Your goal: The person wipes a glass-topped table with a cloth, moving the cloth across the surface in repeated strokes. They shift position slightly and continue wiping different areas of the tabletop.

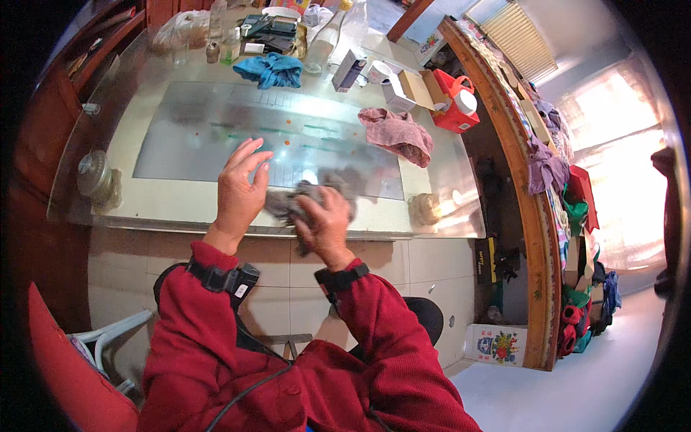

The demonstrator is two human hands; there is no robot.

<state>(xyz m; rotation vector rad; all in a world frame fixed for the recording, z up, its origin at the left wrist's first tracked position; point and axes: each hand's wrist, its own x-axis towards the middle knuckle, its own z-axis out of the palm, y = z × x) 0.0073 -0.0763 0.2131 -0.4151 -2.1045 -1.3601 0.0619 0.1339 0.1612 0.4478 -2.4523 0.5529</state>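
My right hand (325, 220) is closed on a bunched grey cloth (307, 202), blurred, at the near edge of a glass-topped table (178, 208). Left of it, my left hand (241, 186) is raised over the table with fingers apart and nothing in it. Beneath the glass top lies a large grey sheet (189, 156) with green streaks and orange dots. A pink cloth (397, 134) rests crumpled at the right of the sheet, and a blue cloth (270, 70) lies bunched beyond its far edge.
Along the far side stand a glass bottle (325, 46), a small carton (349, 70), a cup (379, 72), an opened white box (398, 93) and a red box (454, 105). A black tray-like item (272, 27) holds clutter. A red chair (75, 372) is at lower left.
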